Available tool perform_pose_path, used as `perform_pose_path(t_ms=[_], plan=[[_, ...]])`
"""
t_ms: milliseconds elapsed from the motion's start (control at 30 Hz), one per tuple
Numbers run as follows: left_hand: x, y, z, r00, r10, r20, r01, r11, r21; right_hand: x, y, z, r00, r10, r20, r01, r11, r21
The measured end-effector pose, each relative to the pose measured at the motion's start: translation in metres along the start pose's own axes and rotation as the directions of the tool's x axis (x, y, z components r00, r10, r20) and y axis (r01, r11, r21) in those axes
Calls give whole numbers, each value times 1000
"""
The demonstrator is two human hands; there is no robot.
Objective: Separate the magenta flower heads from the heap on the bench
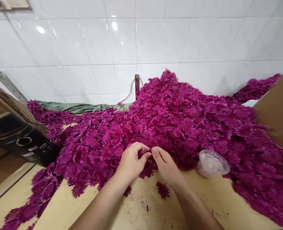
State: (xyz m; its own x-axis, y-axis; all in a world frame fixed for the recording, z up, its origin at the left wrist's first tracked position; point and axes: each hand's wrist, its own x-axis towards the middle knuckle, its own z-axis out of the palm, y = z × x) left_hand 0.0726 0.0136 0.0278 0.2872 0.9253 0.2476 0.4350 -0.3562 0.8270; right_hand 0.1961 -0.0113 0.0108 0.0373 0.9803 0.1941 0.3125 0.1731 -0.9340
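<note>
My left hand (133, 159) and my right hand (164, 163) meet at the front edge of a big heap of magenta flower heads (170, 111). Both are closed in a pinch, fingertips touching or nearly so, around a small magenta flower piece (150, 150). Most of that piece is hidden by the fingers. Just under the hands another flower head (146, 172) shows. A loose flower head (163, 190) lies on the tan board (141, 207), below my right hand.
To the right stands a clear plastic tub (212, 163) with whitish contents. A black bottle (23, 137) leans at the left beside cardboard (9, 102). A cardboard box (278, 108) borders the heap at right. Behind are green cloth (79, 107) and a white tiled wall (122, 38).
</note>
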Motion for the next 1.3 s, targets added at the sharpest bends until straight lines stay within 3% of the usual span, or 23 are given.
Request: perform_pose_path(t_ms=[100,267,333,367,433,567,767,933,1133,1300], plan=[[1,3,2,999,-19,-49,19,1000,-13,-2,-2,-1,999,-23,32,24,999,-28],[12,-1,-2,988,-54,-145,46,997,-57,-11,-13,3,1000,-13,-29,8,991,-137],[23,-9,-13,947,-80,-311,76,997,-26,-21,-18,7,1000,-23,15,25,989,-143],[29,-13,-20,890,-135,-436,140,990,-20,-25,-19,8,999,-25,46,31,990,-134],[37,-19,-32,862,-141,-487,157,988,-9,-30,-18,6,998,-29,60,35,994,-102],[36,-22,-31,962,3,-274,40,988,148,-22,-11,-6,1000,10,-19,-9,998,69],[21,-22,-9,986,108,-130,-63,948,312,-13,-6,-15,994,97,-53,-82,970,227],[5,-6,-6,998,44,-43,-40,996,84,-13,-1,-17,974,219,-50,-189,920,343],[-5,7,5,993,-79,86,99,961,-258,-12,-5,-13,984,180,-11,-163,915,368],[-5,7,7,990,-121,69,137,930,-342,-12,-6,-11,987,158,38,-161,910,383]])
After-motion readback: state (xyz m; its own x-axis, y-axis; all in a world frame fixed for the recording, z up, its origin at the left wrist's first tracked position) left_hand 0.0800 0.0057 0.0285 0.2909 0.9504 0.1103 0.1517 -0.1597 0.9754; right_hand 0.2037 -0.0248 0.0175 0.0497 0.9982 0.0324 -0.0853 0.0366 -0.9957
